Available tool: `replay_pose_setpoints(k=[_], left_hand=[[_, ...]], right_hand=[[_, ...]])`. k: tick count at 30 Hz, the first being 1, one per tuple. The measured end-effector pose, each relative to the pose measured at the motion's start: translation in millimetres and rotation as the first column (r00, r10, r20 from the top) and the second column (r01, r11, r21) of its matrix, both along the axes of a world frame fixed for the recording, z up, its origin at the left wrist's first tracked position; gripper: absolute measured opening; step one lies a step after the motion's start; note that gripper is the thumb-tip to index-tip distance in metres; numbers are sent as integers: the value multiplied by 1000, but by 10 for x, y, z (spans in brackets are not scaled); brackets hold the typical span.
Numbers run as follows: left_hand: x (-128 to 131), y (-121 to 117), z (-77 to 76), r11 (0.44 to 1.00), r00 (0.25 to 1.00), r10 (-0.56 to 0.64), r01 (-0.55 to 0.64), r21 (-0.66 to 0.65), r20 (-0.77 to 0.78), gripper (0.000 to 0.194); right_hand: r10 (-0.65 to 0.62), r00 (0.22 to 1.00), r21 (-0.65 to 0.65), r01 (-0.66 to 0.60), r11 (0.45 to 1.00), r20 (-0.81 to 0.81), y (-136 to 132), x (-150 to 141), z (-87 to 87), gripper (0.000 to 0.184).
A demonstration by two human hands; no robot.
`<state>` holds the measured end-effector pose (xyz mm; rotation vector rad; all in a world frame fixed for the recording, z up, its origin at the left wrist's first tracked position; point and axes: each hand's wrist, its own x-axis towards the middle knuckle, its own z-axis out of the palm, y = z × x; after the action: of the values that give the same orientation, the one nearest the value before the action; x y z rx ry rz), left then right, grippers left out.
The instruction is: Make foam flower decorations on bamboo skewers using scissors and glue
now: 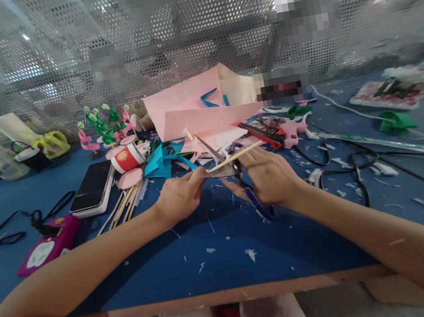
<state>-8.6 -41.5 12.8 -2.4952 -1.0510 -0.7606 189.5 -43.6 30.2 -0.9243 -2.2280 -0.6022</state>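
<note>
Pinching the left end of a pale wooden stick (pixel 243 151) at the frame's centre, the left hand (pixel 182 196) is holding narrowly, while the right hand (pixel 271 175) is gripping scissors (pixel 236 167) whose blades are standing apart. The step appears to be trimming the stick, though whether it is lying between or across the blades cannot be told; the next move is likely calling for a steady pinch clear of the edges. Beyond, pink paper (pixel 185 103) is standing upper centre, spare sticks (pixel 123 209) lying left.

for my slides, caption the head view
Right hand holding open scissors beside a pale stick over a scrap-strewn blue table.
</note>
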Motion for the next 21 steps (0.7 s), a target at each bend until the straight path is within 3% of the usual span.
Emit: replay_pose_setpoints(k=[6,15,21], left_hand=[[13,-10,-1,998,997,62,-63,-19,-54,22],[1,-15,-38,997,999,-30,31,72,-14,21],[-9,18,-55,987,1000,-29,27,161,8,24]], right_hand=[[18,1000,-81,-19,996,-8,21,-1,-2,25],[79,995,-90,-84,992,-55,-7,-10,1,16],[39,998,-120,-45,992,-56,-48,-25,27,11]])
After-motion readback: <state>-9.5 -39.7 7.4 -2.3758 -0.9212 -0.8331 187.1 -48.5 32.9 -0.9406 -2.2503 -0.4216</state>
